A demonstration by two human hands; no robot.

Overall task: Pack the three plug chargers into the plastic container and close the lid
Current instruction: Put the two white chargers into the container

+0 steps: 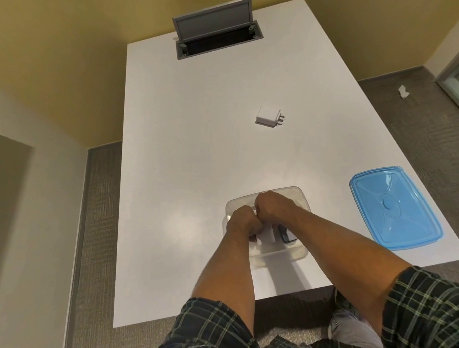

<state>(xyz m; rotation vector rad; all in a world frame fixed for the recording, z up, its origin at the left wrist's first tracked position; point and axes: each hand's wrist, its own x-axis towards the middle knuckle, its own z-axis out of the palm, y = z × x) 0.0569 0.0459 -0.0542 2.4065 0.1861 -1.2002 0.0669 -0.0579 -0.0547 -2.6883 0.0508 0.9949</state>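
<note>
Both hands were down inside the clear plastic container (pixel 294 196), which sat near the near edge of the white tabletop (pixel 193 149), about midway along it. The left hand (pixel 240 220) and the right hand (pixel 274 206) met knuckle to knuckle over the container's middle, fingers curled downward out of sight, so whether either gripped anything could not be told. Between and beneath the wrists, parts of chargers showed in the container: a white charger (pixel 268 233) and, just right of it, a dark charger (pixel 286 234) against the right forearm. A small dark shape beside the left wrist was too hidden to name. A third white plug charger (pixel 267 117) lay alone on its side toward the middle of the tabletop, well apart from the container, its prongs pointing to the right edge. The blue translucent lid (pixel 392 209) lay flat near the right edge, close to the near right corner, apart from the container. At the far edge a grey cable hatch (pixel 218 40) stood with its flap raised. Plaid sleeves (pixel 209 339) covered the upper arms.
</note>
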